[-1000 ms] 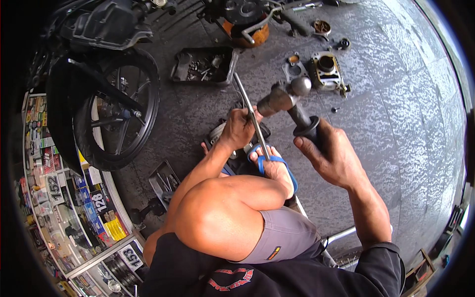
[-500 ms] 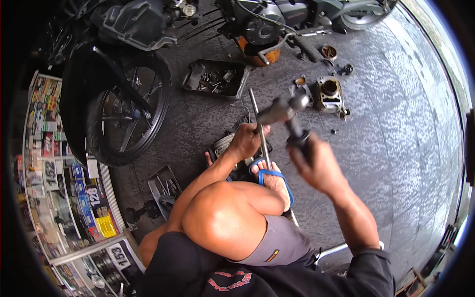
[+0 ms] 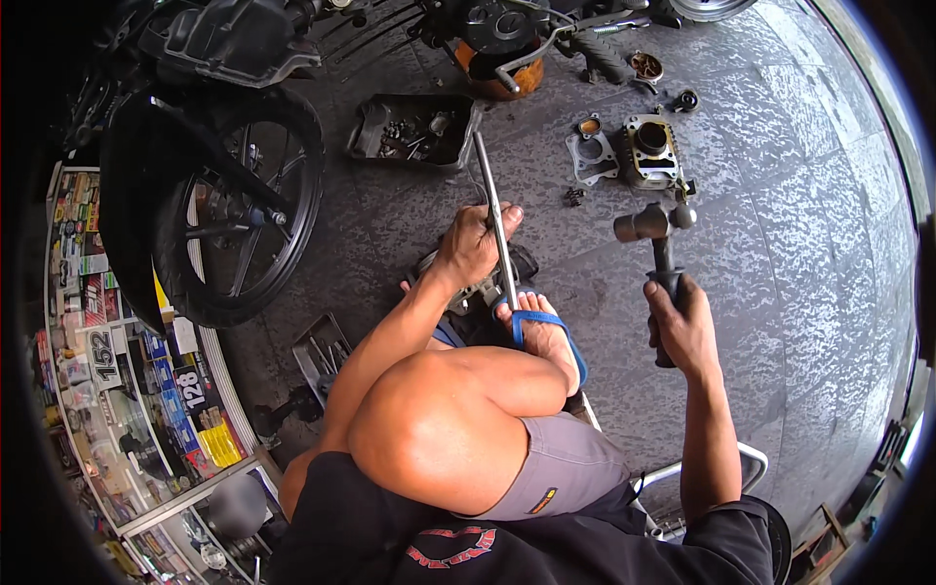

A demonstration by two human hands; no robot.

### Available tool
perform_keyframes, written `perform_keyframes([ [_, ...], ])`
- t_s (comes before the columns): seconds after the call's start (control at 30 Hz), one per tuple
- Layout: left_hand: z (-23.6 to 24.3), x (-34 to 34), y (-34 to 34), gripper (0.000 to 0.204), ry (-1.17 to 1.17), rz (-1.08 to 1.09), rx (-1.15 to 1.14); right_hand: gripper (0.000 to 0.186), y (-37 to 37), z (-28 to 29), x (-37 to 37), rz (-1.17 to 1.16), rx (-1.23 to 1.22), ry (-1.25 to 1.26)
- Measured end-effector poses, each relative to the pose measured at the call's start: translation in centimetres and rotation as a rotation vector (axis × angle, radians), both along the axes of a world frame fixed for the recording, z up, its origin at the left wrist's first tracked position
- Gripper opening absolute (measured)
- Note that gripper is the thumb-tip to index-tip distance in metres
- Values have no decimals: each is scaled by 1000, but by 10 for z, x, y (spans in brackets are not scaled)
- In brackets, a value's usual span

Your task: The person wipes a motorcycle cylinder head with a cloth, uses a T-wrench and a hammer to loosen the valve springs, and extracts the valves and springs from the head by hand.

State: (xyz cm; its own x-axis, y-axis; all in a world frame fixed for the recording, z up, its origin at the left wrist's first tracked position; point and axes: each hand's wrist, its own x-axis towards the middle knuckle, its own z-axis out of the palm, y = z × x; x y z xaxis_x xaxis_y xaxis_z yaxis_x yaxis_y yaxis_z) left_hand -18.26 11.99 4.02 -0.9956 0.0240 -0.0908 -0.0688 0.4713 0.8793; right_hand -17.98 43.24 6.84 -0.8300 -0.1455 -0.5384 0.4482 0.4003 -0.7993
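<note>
Left hand [image 3: 471, 246] clasped round a metal bar [image 3: 486, 168], right hand [image 3: 688, 333] round a ball-peen hammer [image 3: 643, 226], I feared slippage bruising the foot [image 3: 548, 343] below.

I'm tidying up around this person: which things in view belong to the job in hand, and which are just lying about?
Apparently in use: hammer in the right hand; metal rod at the left hand; metal part beneath that hand, mostly hidden.

Apparently just lying about: black tray; cylinder block; orange bowl.

Motorcycle workshop: wheel [image 3: 260, 215], engine cylinder [image 3: 653, 156]
</note>
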Motion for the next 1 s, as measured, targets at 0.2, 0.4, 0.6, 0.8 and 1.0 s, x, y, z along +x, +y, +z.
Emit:
perform_keyframes([
  [0.2,-12,11,-7,46,-81,26,10,31,-6,-1,6,58,50,-54],
  [0.4,-5,7,-1,46,-28,-28,-58,34,-17,16,-4,98,2,30],
  [0.6,-2,6,8,40,11,-28,-110,30,-24,45,-15,294,-28,195],
  [0.8,5,18,4,32,-38,26,-34,33,-35,146,-21,64,-428,316],
  [1.0,-22,19,1,37,125,-5,-70,27,-54,101,-21,457,-124,736],
])
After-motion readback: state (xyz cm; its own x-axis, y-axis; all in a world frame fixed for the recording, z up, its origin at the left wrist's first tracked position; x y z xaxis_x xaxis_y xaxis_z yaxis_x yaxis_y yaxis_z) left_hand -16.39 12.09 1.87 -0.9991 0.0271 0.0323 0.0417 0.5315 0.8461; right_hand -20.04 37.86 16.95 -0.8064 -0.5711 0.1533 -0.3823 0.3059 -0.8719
